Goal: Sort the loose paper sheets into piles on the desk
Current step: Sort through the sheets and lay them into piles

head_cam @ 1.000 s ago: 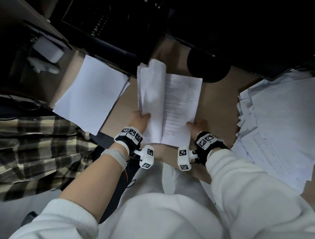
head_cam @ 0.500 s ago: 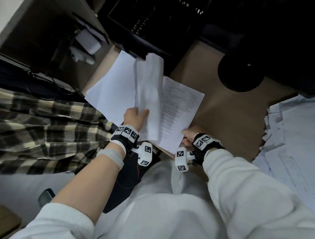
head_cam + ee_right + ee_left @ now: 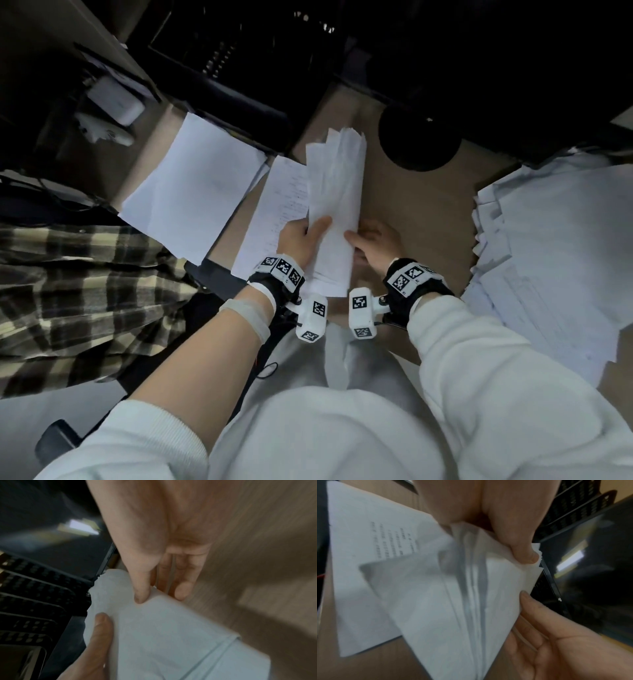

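Note:
My left hand (image 3: 308,233) grips a curled bundle of white sheets (image 3: 334,202) by its lower part, held up over the wooden desk (image 3: 418,222); its thumb lies on top of them. My right hand (image 3: 359,240) pinches the bundle's right edge, thumb on top and fingers (image 3: 180,588) behind. In the left wrist view the bundle (image 3: 467,608) fans into several layers. A printed sheet (image 3: 274,212) lies flat on the desk left of the bundle. A pile of blank sheets (image 3: 191,185) lies further left. A big loose heap of paper (image 3: 555,260) covers the desk's right side.
A round black base (image 3: 419,137) stands behind the bundle. Dark stacked trays (image 3: 222,51) and a dark screen line the back. A white device (image 3: 113,99) sits at far left. Plaid cloth (image 3: 68,291) hangs left of the desk's front edge.
The printed sheet my right hand held now lies on the desk beside the blank pile. My right hand has come over to the bundle's right edge. The left hand keeps its grip.

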Tool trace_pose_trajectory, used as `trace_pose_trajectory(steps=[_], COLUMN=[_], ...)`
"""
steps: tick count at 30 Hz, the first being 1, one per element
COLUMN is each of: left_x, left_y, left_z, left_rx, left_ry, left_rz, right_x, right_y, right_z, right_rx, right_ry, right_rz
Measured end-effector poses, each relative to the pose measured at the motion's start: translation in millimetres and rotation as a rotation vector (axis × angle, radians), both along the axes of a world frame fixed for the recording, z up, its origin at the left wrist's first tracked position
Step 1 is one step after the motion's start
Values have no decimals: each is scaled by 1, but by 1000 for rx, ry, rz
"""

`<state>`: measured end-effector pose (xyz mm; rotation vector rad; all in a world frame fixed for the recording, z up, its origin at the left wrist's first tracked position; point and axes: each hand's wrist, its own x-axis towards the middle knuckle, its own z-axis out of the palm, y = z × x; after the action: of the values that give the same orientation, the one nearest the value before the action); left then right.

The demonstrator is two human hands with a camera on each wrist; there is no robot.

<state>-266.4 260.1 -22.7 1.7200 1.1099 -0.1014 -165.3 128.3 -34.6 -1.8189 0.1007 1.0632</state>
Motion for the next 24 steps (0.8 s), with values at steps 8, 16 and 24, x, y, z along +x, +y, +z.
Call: trace_pose_trajectory(steps=[8, 16, 24], left_x=[17, 17, 26], left_y=[-37, -64, -101], left_z=[-10, -20, -36], left_rx=[-64, -68, -160], left_ry=[38, 68, 166], left_rz=[-46, -7, -159], right_x=[16, 33, 33], right_y=[-44, -97, -118], right_z=[18, -11, -24], right_rx=[33, -270, -296], right_ry=[153, -125, -97], right_rz=[-129, -104, 41])
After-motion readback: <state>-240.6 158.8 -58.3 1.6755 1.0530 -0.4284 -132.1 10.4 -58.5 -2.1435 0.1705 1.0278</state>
